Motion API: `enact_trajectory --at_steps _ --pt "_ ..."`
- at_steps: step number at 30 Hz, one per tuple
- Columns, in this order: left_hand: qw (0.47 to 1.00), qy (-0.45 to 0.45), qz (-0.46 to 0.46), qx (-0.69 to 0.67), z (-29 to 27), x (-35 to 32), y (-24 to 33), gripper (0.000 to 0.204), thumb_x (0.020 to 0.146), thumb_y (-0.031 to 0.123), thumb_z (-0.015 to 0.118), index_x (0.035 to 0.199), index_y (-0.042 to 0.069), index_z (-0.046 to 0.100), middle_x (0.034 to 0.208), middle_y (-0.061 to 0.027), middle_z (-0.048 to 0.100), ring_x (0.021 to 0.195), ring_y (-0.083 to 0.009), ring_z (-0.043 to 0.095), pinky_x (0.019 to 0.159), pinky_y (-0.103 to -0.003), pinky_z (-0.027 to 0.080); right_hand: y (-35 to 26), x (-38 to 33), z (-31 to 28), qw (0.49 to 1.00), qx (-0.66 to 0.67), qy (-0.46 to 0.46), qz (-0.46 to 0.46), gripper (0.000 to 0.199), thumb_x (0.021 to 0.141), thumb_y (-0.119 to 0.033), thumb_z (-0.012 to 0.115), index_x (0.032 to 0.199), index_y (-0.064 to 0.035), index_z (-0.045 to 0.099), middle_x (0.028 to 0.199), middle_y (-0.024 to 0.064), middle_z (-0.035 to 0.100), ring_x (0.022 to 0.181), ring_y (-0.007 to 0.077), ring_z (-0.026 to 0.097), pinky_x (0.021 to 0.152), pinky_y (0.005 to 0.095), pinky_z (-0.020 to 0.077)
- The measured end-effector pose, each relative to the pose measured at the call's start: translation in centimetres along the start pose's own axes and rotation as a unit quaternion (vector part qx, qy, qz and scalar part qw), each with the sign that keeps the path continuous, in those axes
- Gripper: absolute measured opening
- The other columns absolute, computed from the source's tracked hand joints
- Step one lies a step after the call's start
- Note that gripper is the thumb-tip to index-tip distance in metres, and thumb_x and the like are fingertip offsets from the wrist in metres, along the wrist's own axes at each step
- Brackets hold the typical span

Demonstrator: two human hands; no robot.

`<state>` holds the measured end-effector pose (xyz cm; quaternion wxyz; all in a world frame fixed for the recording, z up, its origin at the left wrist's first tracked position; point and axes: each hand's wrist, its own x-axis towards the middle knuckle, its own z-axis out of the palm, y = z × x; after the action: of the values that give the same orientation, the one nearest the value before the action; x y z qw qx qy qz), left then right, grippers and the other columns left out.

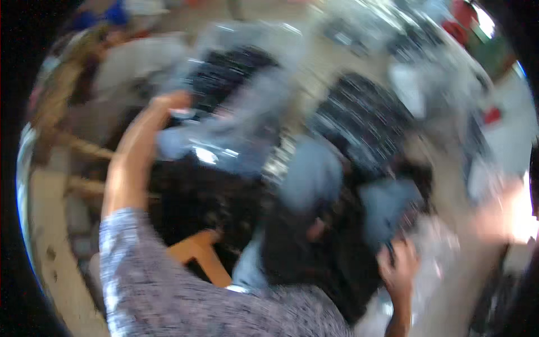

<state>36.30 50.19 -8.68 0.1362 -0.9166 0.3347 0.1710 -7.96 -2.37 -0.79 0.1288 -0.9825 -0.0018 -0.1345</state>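
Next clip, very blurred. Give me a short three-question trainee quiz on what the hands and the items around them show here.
1. True or false: the left hand is raised at a clear plastic bag.
2. Which is nearest the right hand? A. orange wooden piece B. dark cloth C. red item
3. Fill in: the sleeve on the left arm is ____ in pattern.

Key
1. True; the grip itself is too blurred to judge.
2. B, the dark cloth; the orange wooden piece lies lower left and the red item far right.
3. Speckled.
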Motion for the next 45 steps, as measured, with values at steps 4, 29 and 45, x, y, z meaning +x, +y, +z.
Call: enact_trajectory --at_steps 4,29,45 --pt "0.975 -0.056 -0.161 0.141 1.8 -0.7 -0.8 0.024 0.068 0.012 0.057 0.091 0.005 0.057 0.088 -0.0145 0.059 0.084 -0.0275 0.057 0.073 -0.037 0.045 0.6 -1.2 0.3 0.996 -0.003 -0.009 -0.086 0.019 0.065 -0.008 0.062 0.081 -0.0041 0.052 0.083 0.0102 0.051 0.051 0.0196 0.054 0.043 0.0298 0.0432" --pt "0.751 0.461 -0.084 -0.465 -8.6 -4.8 20.5 0.024 0.085 0.022 0.049 0.100 0.005 0.058 0.084 -0.0039 0.058 0.056 -0.0052 0.041 0.047 -0.020 0.034 -4.7 -10.3 -0.4 0.948 0.293 0.106 0.068 0.027 0.075 -0.028 0.060 0.086 -0.0031 0.058 0.069 0.0108 0.055 0.059 0.0236 0.055 0.053 0.0309 0.0451" --pt "0.370 -0.097 0.011 -0.924 -7.6 -6.0 54.7 0.023 0.078 0.020 0.060 0.089 0.003 0.049 0.068 -0.0033 0.053 0.054 -0.0108 0.054 0.046 -0.026 0.050 1.1 -5.2 -4.1 0.926 0.278 -0.115 0.228 0.034 0.083 -0.009 0.043 0.112 0.0071 0.042 0.101 0.0222 0.053 0.089 0.0296 0.054 0.080 0.0319 0.0401"
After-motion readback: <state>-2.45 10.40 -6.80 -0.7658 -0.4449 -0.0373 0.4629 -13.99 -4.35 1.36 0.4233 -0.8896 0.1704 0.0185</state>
